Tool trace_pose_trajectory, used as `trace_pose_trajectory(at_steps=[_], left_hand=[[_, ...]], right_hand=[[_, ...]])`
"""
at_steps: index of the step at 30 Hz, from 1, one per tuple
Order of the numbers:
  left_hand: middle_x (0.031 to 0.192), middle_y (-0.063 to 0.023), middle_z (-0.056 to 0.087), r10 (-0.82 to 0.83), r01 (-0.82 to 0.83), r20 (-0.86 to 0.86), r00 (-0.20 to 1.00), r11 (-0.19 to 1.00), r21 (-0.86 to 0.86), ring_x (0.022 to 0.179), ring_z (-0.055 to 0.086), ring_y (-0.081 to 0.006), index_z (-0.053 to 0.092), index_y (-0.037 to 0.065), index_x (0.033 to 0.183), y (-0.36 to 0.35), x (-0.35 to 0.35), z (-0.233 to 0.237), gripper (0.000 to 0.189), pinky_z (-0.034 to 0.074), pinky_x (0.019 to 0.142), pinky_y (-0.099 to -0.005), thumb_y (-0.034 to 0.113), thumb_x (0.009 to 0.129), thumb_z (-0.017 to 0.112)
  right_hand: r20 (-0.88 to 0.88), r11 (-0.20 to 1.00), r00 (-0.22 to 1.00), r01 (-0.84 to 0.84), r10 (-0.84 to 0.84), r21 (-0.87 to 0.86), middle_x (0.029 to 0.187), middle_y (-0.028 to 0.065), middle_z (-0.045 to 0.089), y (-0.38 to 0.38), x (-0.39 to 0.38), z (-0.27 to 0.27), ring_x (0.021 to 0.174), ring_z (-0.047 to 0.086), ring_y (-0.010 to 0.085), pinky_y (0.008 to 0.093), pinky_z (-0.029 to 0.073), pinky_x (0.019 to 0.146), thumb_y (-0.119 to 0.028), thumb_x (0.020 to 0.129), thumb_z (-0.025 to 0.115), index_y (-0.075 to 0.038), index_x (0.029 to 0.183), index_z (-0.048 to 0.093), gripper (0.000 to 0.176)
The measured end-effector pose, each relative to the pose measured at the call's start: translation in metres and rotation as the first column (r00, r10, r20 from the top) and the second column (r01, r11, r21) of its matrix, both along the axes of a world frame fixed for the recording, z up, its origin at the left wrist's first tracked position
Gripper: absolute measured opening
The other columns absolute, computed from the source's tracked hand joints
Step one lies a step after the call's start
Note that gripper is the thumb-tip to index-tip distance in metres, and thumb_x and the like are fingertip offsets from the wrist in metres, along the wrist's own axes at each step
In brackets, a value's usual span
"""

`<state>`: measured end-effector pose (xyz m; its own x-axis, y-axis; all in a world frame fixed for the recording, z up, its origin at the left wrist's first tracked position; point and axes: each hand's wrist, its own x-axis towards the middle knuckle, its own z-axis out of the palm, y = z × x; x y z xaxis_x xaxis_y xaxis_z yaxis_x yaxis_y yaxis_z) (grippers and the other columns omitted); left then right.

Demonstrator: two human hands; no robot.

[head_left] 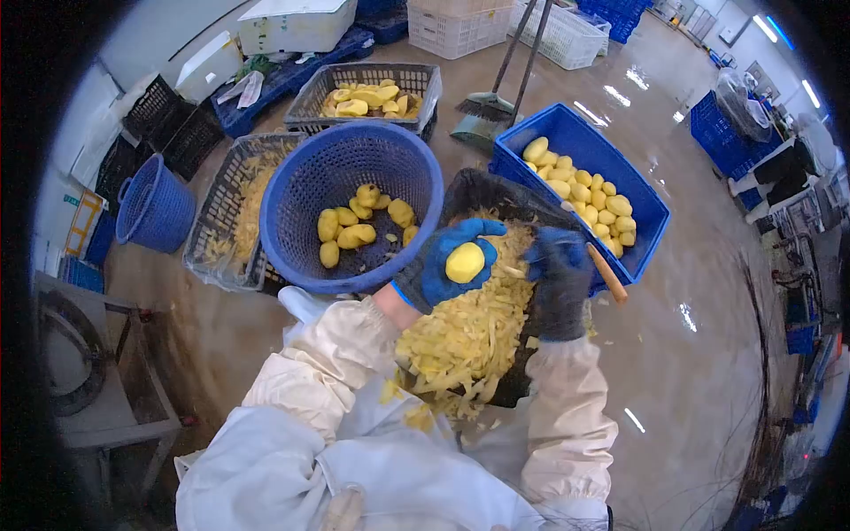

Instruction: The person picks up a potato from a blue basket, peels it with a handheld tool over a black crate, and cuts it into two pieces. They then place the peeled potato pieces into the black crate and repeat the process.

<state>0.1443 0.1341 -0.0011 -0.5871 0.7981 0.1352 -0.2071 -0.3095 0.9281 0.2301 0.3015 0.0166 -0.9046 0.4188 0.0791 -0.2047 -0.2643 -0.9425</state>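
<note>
My left hand (447, 265), in a blue and dark glove, cradles a peeled yellow potato (465, 263) with fingers curled about it. To its right, apart from the potato, my right hand (562, 274) in a similar glove is closed on a wooden-handled tool (607, 273). The handle sticks out at lower right; the working end is not clear. Beneath both hands, a heap of potato peelings (469, 341) fills a dark-lined container (487, 190). Left of my hands stands a round blue basket (288, 248) with several potatoes (357, 235) at its bottom.
A blue crate (651, 239) of peeled potatoes (589, 195) stands ahead right. Grey crates with peelings (252, 199) and potatoes (363, 99) sit behind the round basket. A broom and dustpan (485, 115) stand beyond on the wet floor (682, 372). Metal equipment (97, 363) is at left.
</note>
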Motion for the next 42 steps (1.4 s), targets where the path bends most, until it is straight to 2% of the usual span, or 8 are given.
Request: trace_pose_trajectory(at_steps=[14, 18, 21, 23, 26, 28, 35, 42], left_hand=[[0.088, -0.01, 0.06, 0.199, -0.355, -0.824, 0.53, 0.935, -0.002, 0.078, 0.06, -0.0244, 0.05, -0.002, 0.116, -0.007, -0.005, -0.011, 0.045, 0.048, 0.071, -0.0323, 0.003, 0.073, 0.063], [0.092, -0.0126, 0.06, 0.209, -0.31, -0.499, 0.841, 0.942, -0.129, 0.08, 0.061, -0.024, 0.053, 0.001, 0.113, -0.012, -0.002, -0.044, 0.043, 0.049, 0.072, -0.0339, 0.003, 0.072, 0.066], [0.096, -0.012, 0.061, 0.231, -0.062, 0.348, 0.909, 0.899, -0.433, 0.08, 0.062, -0.0222, 0.057, 0.005, 0.105, -0.007, -0.005, -0.078, 0.038, 0.05, 0.072, -0.0347, 0.003, 0.07, 0.07], [0.095, -0.0093, 0.061, -0.015, -0.417, -0.763, 0.647, 0.83, -0.37, 0.081, 0.062, -0.0205, 0.059, 0.007, 0.102, 0.001, -0.003, -0.121, 0.032, 0.051, 0.072, -0.0345, 0.004, 0.073, 0.071], [0.093, -0.0085, 0.062, 0.246, -0.236, -0.511, 0.824, 0.968, 0.085, 0.086, 0.061, -0.0196, 0.055, 0.005, 0.106, 0.063, -0.001, -0.033, 0.026, 0.051, 0.075, -0.0359, 0.016, 0.085, 0.066], [0.098, -0.0048, 0.059, -0.156, -0.027, 0.573, 0.804, 0.954, 0.299, 0.089, 0.059, -0.0164, 0.049, 0.007, 0.121, 0.099, -0.03, -0.003, 0.041, 0.05, 0.078, -0.0336, 0.039, 0.094, 0.048], [0.101, -0.0025, 0.062, 0.331, -0.479, -0.524, 0.785, 0.86, -0.174, 0.096, 0.058, -0.0157, 0.053, 0.002, 0.124, 0.012, -0.166, -0.013, 0.036, 0.045, 0.09, -0.0304, 0.021, 0.092, 0.054], [0.103, -0.0192, 0.062, -0.373, -0.55, -0.637, 0.675, 0.321, -0.771, 0.095, 0.06, -0.0348, 0.061, 0.007, 0.106, -0.145, -0.254, -0.2, 0.038, 0.045, 0.081, -0.0425, 0.038, 0.089, 0.048]], right_hand=[[0.223, 0.978, 0.958, -0.199, 0.181, 0.063, 0.069, 0.0051, 0.061, -0.008, 0.011, -0.005, 0.053, 0.056, 0.0104, 0.0233, 0.043, 0.046, -0.013, 0.085, 0.063, -0.003, 0.088, 0.06, 0.011], [0.104, 0.979, 0.973, 0.201, -0.204, 0.035, 0.067, 0.0057, 0.062, 0.034, 0.008, -0.01, 0.05, 0.055, 0.011, 0.0229, 0.042, 0.044, -0.014, 0.084, 0.065, -0.003, 0.086, 0.061, 0.012], [0.193, 0.997, 0.979, 0.075, -0.072, -0.006, 0.069, 0.0063, 0.063, 0.005, 0.017, 0.004, 0.048, 0.053, 0.0113, 0.0227, 0.041, 0.043, -0.016, 0.084, 0.065, -0.003, 0.087, 0.061, 0.014], [0.19, 0.999, 0.982, 0.023, -0.019, -0.024, 0.068, 0.0051, 0.061, 0.003, 0.015, 0.006, 0.051, 0.054, 0.0104, 0.0216, 0.041, 0.041, -0.017, 0.085, 0.066, -0.003, 0.087, 0.06, 0.015], [0.167, 0.998, 0.984, 0.064, -0.061, -0.018, 0.067, 0.0038, 0.06, 0.006, 0.013, 0.021, 0.053, 0.055, 0.0095, 0.0201, 0.041, 0.044, -0.017, 0.086, 0.065, -0.004, 0.088, 0.06, 0.014], [0.116, 0.993, 0.986, 0.114, -0.116, 0.022, 0.068, 0.0035, 0.059, 0.013, 0.01, 0.014, 0.053, 0.053, 0.0095, 0.0211, 0.041, 0.045, -0.016, 0.085, 0.065, -0.003, 0.086, 0.06, 0.014], [-0.107, 0.705, 0.966, 0.244, -0.234, 0.665, 0.073, 0.0006, 0.056, 0.023, 0.017, 0.016, 0.055, 0.05, 0.0074, 0.021, 0.038, 0.045, -0.009, 0.086, 0.061, -0.001, 0.086, 0.06, 0.008], [0.407, 0.951, 0.884, 0.114, -0.229, 0.287, 0.063, -0.0007, 0.051, 0.018, 0.0, 0.008, 0.046, 0.043, 0.0042, 0.0172, 0.031, 0.039, -0.015, 0.089, 0.055, -0.005, 0.085, 0.059, 0.011]])
